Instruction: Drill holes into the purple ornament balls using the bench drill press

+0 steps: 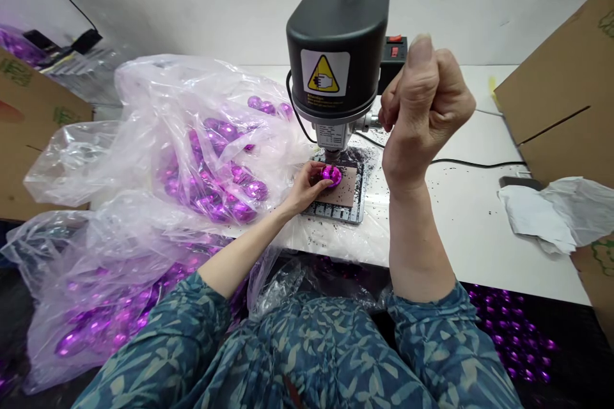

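Observation:
A black bench drill press stands on the white table. Under its spindle, on the small metal base plate, lies a shiny purple piece. My left hand pinches that piece and holds it in place. My right hand is raised beside the machine head, fingers curled round the press's feed lever, of which only a short bit shows by the fingers.
A large clear plastic bag full of purple pieces lies left of the drill. Cardboard boxes stand at far left and right. A black cable crosses the table; crumpled white paper lies at right. Dark shavings speckle the tabletop.

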